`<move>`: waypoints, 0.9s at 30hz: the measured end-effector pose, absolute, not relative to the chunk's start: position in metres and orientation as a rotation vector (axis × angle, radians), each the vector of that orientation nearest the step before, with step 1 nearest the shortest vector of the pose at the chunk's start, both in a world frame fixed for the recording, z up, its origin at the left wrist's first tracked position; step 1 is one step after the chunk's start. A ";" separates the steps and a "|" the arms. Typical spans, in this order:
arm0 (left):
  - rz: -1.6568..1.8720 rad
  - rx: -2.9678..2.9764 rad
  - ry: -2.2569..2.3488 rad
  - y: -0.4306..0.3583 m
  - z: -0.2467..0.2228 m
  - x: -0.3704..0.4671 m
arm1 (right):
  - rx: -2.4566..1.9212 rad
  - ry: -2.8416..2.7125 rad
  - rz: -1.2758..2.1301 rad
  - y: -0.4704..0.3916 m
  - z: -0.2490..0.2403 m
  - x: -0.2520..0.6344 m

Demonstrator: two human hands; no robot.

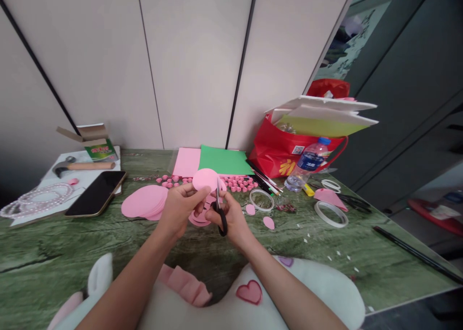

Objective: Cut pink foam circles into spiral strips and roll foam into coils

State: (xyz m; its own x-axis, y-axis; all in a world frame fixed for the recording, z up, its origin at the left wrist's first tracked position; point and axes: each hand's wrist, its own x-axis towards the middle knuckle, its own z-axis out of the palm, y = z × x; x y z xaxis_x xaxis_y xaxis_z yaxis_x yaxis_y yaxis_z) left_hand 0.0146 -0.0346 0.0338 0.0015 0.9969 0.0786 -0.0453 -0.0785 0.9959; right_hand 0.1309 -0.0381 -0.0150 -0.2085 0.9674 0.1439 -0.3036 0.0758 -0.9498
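Observation:
My left hand (183,207) pinches a round pink paper piece (205,179) above the middle of the table. Black-handled scissors (221,219) are in my right hand (231,217), their blades pointing up at the right edge of the paper. Beneath and between the hands lie more pink paper pieces (198,219), partly hidden by the fingers. A stack of large pink circles (144,202) rests left of my left hand. Small pink beads or roses (240,183) lie in a band behind the hands.
Pink (186,161) and green sheets (226,161) lie at the back. A red bag (271,144), a bottle (310,165) and tape rolls (331,214) stand or lie right. Left are a phone (97,194), hammer (87,166) and bead strands (43,197).

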 end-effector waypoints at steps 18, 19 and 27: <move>1.314 1.206 1.017 -0.031 0.031 0.014 | -0.774 -1.217 1.418 -0.038 -0.020 0.126; 1.316 1.216 1.023 -0.031 0.030 0.014 | -0.777 -1.221 1.422 -0.039 -0.021 0.125; 1.251 1.261 1.120 -0.033 0.030 0.013 | -0.723 -1.200 1.427 -0.038 -0.021 0.126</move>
